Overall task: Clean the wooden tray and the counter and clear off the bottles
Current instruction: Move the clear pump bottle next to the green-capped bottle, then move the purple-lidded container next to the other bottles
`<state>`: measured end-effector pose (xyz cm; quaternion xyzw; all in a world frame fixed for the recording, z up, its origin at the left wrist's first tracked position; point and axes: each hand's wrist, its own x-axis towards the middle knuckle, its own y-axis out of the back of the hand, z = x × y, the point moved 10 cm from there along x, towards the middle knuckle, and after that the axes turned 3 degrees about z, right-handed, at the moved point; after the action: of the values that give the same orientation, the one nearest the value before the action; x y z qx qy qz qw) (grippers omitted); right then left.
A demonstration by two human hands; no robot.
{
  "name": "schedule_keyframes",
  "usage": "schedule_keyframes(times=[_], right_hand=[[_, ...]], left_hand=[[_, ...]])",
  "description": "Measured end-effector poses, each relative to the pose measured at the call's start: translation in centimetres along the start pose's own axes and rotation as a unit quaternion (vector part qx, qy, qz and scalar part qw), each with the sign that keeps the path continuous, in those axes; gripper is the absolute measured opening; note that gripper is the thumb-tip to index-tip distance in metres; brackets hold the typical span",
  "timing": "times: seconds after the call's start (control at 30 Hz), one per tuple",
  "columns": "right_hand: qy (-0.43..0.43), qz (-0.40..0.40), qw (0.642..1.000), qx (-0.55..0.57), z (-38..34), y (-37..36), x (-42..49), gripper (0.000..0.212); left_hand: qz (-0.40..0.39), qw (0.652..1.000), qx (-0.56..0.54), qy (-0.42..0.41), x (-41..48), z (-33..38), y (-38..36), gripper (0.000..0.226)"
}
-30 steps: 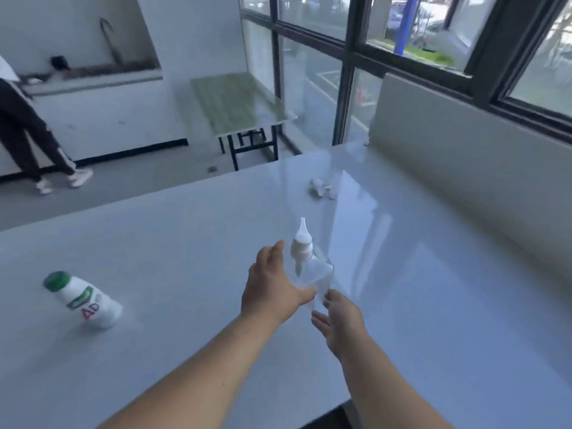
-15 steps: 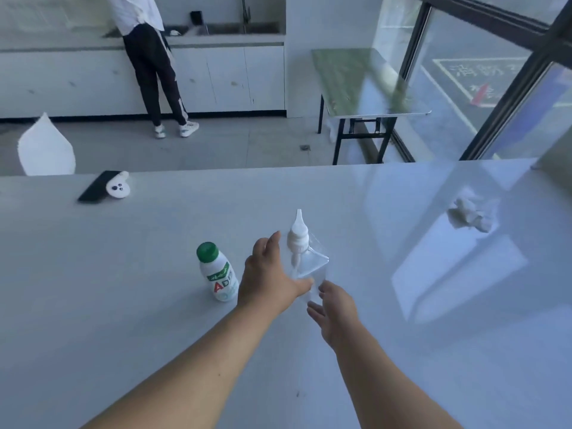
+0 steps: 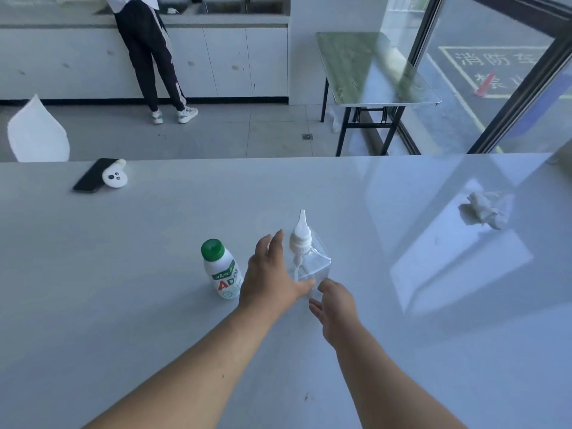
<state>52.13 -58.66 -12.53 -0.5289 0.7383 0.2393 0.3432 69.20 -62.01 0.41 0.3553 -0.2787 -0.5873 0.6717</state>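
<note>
Clear bottle upright on surface, my left hand gripping its side; right hand spread, just beside its base. Green-capped bottle stands just left. Crumpled tissue far right.

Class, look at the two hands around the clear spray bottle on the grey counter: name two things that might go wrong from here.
1. The left hand appears to wrap the clear plastic spray bottle with the white nozzle, the right hand only near its base; a loose grip might let it slip.
2. The white drink bottle with the green cap stands upright right beside the left hand, so lifting could knock it over.
</note>
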Motion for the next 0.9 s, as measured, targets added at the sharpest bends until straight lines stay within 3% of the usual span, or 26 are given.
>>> schedule_keyframes(times=[0.13, 0.2, 0.27, 0.33, 0.37, 0.47, 0.53, 0.6, 0.7, 0.9], right_hand=[[0.004, -0.017, 0.999, 0.026, -0.1, 0.6, -1.1, 0.028], [0.027, -0.017, 0.999, 0.033, -0.3, 2.0, -1.6, 0.046], [0.075, 0.008, 0.997, -0.008, -1.1, 5.0, -2.4, 0.047], [0.151, 0.056, 0.981, -0.104, -2.4, 9.6, -3.8, 0.046], [0.194, 0.082, 0.965, -0.154, -3.2, 12.4, -4.7, 0.043], [0.281, 0.164, 0.894, -0.307, -4.1, 22.3, -7.6, 0.042], [0.295, 0.232, 0.849, -0.373, -3.6, 30.4, -10.0, 0.045], [0.282, 0.300, 0.815, -0.408, -2.1, 39.3, -13.0, 0.048], [0.224, 0.388, 0.801, -0.398, 2.9, 53.3, -18.6, 0.050], [0.095, 0.535, 0.797, -0.263, 19.5, 76.4, -33.2, 0.051]], left_hand=[[0.029, 0.999, -0.023, 0.015, -1.9, -0.2, 0.9, 0.132], [0.119, 0.993, -0.023, 0.014, -4.6, -0.5, 2.1, 0.110], [0.173, 0.984, -0.032, 0.015, -8.1, -0.4, 1.7, 0.067], [0.108, 0.993, -0.036, 0.034, -10.5, 0.4, -1.8, 0.028], [0.055, 0.997, -0.031, 0.041, -11.4, 1.3, -4.0, 0.020], [-0.054, 0.998, -0.016, 0.004, -13.7, 6.8, -10.3, 0.014], [-0.119, 0.991, 0.009, -0.059, -15.4, 12.3, -14.9, 0.011], [-0.199, 0.969, 0.059, -0.132, -18.5, 18.4, -20.3, 0.030], [-0.296, 0.920, 0.101, -0.236, -26.3, 28.6, -27.5, 0.055], [-0.416, 0.809, 0.102, -0.403, -49.4, 46.5, -38.4, 0.069]])
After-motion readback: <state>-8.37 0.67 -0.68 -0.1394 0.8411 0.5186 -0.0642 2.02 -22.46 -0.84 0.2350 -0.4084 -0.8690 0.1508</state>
